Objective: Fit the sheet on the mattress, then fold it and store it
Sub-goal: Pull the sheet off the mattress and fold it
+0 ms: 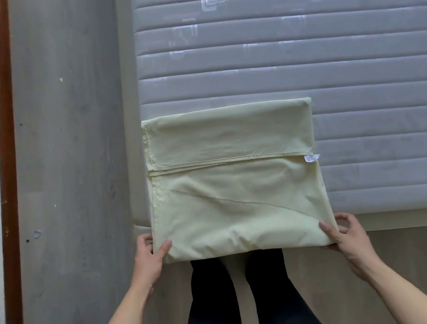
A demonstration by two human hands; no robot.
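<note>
Sheet (235,186), folded at lower centre, pinched by left hand (149,260) and right hand (346,235): lift both near corners evenly, keeping layers aligned.

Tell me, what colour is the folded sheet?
The sheet is pale yellow, plain with no pattern. The head view shows it best.

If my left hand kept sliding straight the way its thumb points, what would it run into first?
Your left hand already grips the near-left corner of the folded sheet; going on, it would likely push straight into that pale yellow fabric lying on the mattress.
</note>
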